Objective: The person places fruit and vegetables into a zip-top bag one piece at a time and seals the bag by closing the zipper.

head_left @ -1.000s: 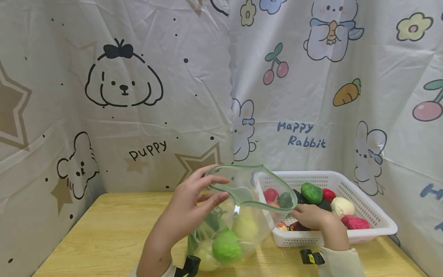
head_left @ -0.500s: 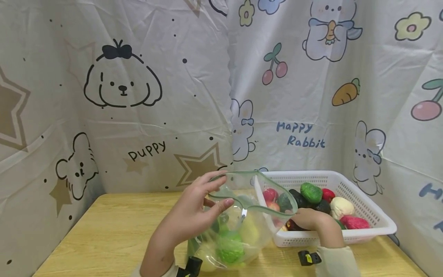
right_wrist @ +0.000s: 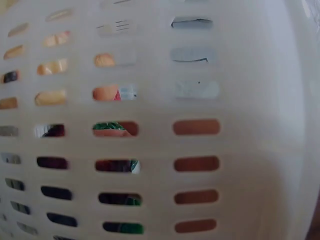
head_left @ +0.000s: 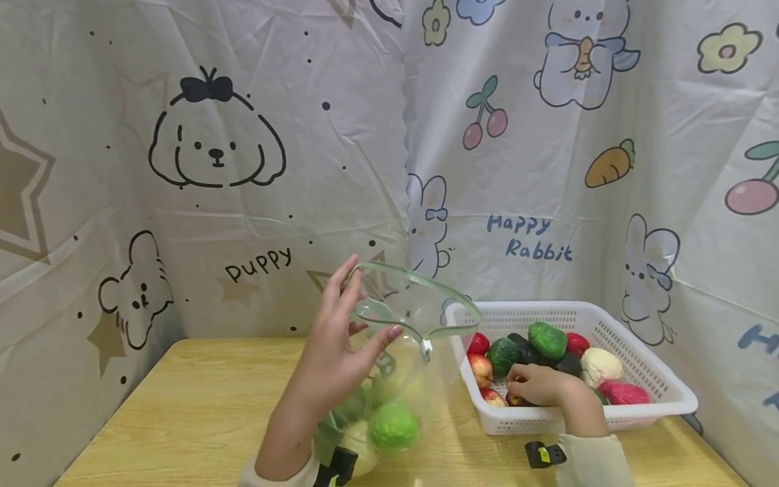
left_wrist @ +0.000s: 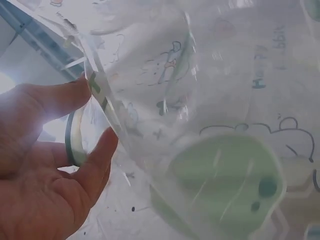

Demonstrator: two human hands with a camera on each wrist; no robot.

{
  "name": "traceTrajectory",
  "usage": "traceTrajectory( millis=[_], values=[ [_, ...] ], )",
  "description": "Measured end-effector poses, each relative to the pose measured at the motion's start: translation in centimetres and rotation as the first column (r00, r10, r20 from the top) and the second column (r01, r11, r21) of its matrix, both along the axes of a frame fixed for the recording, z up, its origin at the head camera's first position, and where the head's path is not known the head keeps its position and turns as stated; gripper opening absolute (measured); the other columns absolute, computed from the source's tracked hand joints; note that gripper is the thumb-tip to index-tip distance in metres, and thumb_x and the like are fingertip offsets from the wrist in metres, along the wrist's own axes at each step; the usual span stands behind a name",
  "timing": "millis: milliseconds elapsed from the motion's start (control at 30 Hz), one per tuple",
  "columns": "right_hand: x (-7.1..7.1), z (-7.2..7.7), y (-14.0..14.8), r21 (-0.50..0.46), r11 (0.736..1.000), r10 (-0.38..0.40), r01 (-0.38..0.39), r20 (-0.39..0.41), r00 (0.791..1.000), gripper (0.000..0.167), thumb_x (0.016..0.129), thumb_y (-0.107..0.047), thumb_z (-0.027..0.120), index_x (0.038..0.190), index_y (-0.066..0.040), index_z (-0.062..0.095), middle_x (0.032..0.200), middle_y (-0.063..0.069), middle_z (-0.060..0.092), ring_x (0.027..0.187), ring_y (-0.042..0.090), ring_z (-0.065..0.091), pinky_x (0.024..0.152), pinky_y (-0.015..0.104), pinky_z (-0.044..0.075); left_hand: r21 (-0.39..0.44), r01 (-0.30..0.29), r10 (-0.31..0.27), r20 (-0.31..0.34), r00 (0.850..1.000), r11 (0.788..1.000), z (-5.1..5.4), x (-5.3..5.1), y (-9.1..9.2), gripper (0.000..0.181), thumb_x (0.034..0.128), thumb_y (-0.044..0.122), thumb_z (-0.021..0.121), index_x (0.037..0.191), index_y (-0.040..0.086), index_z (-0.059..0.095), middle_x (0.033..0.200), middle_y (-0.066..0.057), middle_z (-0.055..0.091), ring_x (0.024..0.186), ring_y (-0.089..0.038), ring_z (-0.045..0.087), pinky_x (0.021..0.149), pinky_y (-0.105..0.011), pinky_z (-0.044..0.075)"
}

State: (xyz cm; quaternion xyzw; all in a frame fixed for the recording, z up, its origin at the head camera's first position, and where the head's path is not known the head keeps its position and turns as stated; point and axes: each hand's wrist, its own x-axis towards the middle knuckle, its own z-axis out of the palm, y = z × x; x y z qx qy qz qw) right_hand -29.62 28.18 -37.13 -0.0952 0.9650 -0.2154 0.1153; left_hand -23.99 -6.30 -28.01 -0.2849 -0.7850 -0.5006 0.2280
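Note:
My left hand [head_left: 335,352] holds the rim of a clear zip bag [head_left: 447,375] with green edging, its thumb and fingers at the bag's mouth. Inside the bag are a bright green round vegetable [head_left: 394,425], a pale yellowish one [head_left: 360,446] and a darker green one partly hidden. The left wrist view shows thumb and finger at the plastic edge [left_wrist: 102,100]. My right hand [head_left: 550,387] reaches into a white basket [head_left: 675,392], bent fingers down at a dark reddish item mostly covered by the hand. The basket wall [right_wrist: 265,150] blocks the right wrist view, hiding the grip.
In the basket lie red-and-yellow apples [head_left: 481,370], a dark green vegetable [head_left: 504,356], a brighter green one [head_left: 548,339], a cream-coloured item [head_left: 602,365] and a pink-red one [head_left: 625,392]. The wooden table [head_left: 195,412] meets a printed curtain [head_left: 341,155] behind.
My left hand has raised and turned the bag's mouth, drawing it left, off the basket's corner. My right hand, earlier partly behind the bag's rim, now shows fully in the basket.

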Motion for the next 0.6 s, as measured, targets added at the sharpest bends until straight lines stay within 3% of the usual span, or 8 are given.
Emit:
traceTrajectory(
  millis=[67,133,200,300,467,600],
  values=[
    [0.1,0.0,0.1,-0.039,0.999,-0.001,0.002,0.007,1.000,0.010,0.094,-0.017,0.064,0.100,-0.008,0.062,0.088,0.003,0.060,0.084,0.019,0.054,0.076,0.038,0.047,0.004,-0.027,0.027,-0.001,1.000,1.000,0.0,-0.1,-0.1,0.083,0.0884,0.017,0.080,0.155,-0.005,0.034,0.167,-0.005,0.018,0.138,-0.036,0.044,0.094,-0.037,0.057],
    [0.2,0.1,0.2,-0.073,0.997,0.001,0.000,0.010,1.000,0.011,0.091,-0.014,0.067,0.096,-0.009,0.059,0.083,0.002,0.056,0.081,0.017,0.051,0.072,0.033,0.042,0.001,-0.055,0.055,0.003,0.998,0.998,0.1,-0.2,-0.3,0.067,0.0876,0.018,0.081,0.145,-0.001,0.052,0.166,-0.005,0.024,0.136,-0.035,0.048,0.092,-0.038,0.057],
    [0.3,0.1,0.2,-0.093,0.996,0.006,-0.006,0.001,1.000,0.012,0.089,-0.010,0.067,0.093,-0.009,0.056,0.080,0.002,0.052,0.078,0.017,0.049,0.069,0.031,0.039,0.002,-0.078,0.078,0.009,0.997,0.997,0.2,-0.2,-0.6,0.042,0.0875,0.019,0.081,0.126,0.005,0.069,0.164,-0.006,0.030,0.134,-0.035,0.052,0.092,-0.038,0.057],
    [0.4,0.2,0.3,-0.102,0.995,0.016,-0.019,-0.027,0.999,0.013,0.084,-0.005,0.066,0.089,-0.009,0.054,0.077,0.001,0.049,0.075,0.016,0.047,0.067,0.029,0.036,0.022,-0.082,0.081,0.039,0.996,0.996,0.4,0.0,-0.9,0.011,0.0880,0.019,0.080,0.096,0.013,0.076,0.163,-0.007,0.033,0.132,-0.035,0.055,0.092,-0.037,0.057],
    [0.6,0.5,0.4,-0.102,0.994,0.032,-0.044,-0.110,0.993,0.014,0.083,0.000,0.067,0.092,-0.007,0.058,0.075,0.001,0.049,0.072,0.016,0.047,0.063,0.027,0.037,0.059,-0.067,0.061,0.095,0.994,0.996,0.5,0.3,-1.1,0.012,0.0892,0.019,0.079,0.091,0.009,0.072,0.165,-0.008,0.028,0.142,-0.037,0.042,0.095,-0.036,0.056],
    [0.8,1.4,0.2,-0.088,0.993,0.054,-0.076,-0.228,0.972,0.018,0.085,-0.003,0.068,0.102,-0.006,0.065,0.083,0.001,0.055,0.076,0.017,0.050,0.066,0.031,0.043,0.062,-0.057,0.051,0.101,0.994,0.996,0.6,0.6,-1.2,0.013,0.0918,0.020,0.076,0.093,0.009,0.069,0.165,-0.007,0.027,0.145,-0.039,0.038,0.097,-0.035,0.054]
  ],
)
